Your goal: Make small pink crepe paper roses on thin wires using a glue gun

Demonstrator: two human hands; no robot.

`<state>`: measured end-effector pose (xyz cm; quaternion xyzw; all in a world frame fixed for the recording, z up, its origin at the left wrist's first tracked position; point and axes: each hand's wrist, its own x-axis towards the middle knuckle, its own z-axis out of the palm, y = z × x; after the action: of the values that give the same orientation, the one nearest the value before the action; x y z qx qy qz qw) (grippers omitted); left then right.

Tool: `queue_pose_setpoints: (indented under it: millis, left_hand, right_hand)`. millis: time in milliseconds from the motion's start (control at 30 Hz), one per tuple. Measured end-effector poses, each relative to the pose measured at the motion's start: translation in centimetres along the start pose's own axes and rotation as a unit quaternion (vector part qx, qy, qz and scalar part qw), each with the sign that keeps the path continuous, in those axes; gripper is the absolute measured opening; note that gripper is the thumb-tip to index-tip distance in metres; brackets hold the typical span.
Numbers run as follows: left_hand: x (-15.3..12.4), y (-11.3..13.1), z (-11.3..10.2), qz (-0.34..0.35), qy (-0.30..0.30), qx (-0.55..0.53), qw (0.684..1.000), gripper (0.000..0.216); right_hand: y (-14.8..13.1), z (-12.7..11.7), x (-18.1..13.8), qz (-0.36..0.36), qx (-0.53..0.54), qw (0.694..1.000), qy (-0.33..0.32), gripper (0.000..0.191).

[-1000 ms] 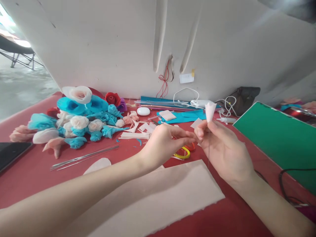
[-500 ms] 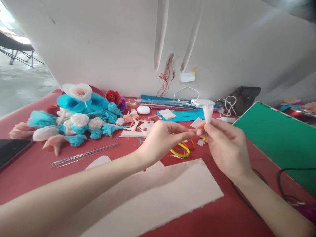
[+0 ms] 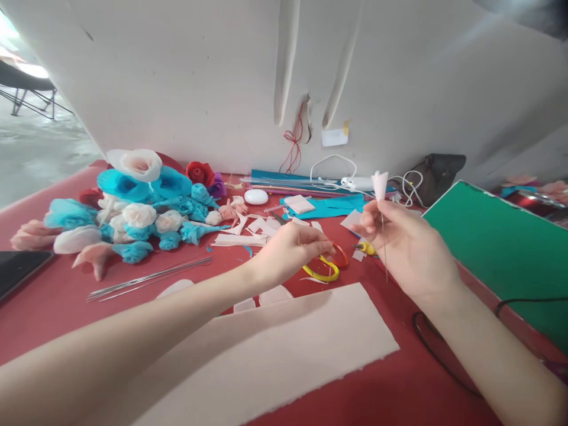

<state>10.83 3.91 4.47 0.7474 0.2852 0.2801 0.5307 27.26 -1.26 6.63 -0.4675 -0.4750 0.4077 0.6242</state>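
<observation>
A red bench (image 3: pixel 57 319) strewn with craft materials runs up to a pale wall (image 3: pixel 199 89), with a green board (image 3: pixel 501 248) lying flat along its right side and a long sheet of pale pink crepe paper (image 3: pixel 284 349) spread nearest the person, flat and within easy reach of both arms; a heap of paper flowers (image 3: pixel 133 207) in blue, white, pink and red sits well clear at the far left, apparently set aside from the working space, while blue paper sheets (image 3: pixel 332 207) lie at the back by the wall; the right hand (image 3: pixel 408 248) is raised above the bench, thumb and fingers pinching a thin wire (image 3: pixel 384 254) just below a small pale paper bud (image 3: pixel 380 184), held upright so that the bud stands free above the fingertips and the wire hangs down across the palm; the left hand (image 3: pixel 288 251) hovers lower, just over the yellow and red handles of a pair of scissors (image 3: pixel 326 269), fingertips drawn towards the thumb, though it cannot be told whether anything lies between them; a bundle of bare wires (image 3: pixel 151 278) lies beside the flowers; the scissor blades are hidden behind the left hand, a dark flat device (image 3: pixel 18 266) is cut off at the left edge, and the small scraps by the scissors are too small to make out
</observation>
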Motion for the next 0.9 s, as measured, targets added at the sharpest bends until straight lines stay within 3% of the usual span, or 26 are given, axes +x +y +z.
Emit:
queue_pose_setpoints:
  millis: [167, 333, 600, 767, 900]
  left_hand:
    - [-0.1, -0.3, 0.1, 0.018, 0.024, 0.049, 0.998, 0.008]
    - [0.2, -0.8, -0.1, 0.024, 0.047, 0.081, 0.995, 0.018]
    - [0.6, -2.0, -0.4, 0.014, 0.013, 0.112, 0.994, 0.013]
    - [0.7, -2.2, -0.4, 0.025, 0.034, 0.147, 0.988, 0.033]
    - [0.7, -2.5, -0.4, 0.021, 0.014, 0.196, 0.980, 0.043]
  right_hand:
    - [0.3, -0.7, 0.9, 0.059, 0.069, 0.996, 0.014, 0.015]
    - [0.4, -0.9, 1.1, 0.095, 0.121, 0.988, 0.013, 0.013]
    - [0.3, -1.0, 1.1, 0.143, 0.164, 0.976, -0.017, 0.008]
    - [0.1, -0.7, 1.0, 0.164, 0.163, 0.972, -0.034, 0.008]
    - [0.0, -0.4, 0.9, 0.167, 0.149, 0.974, -0.036, 0.010]
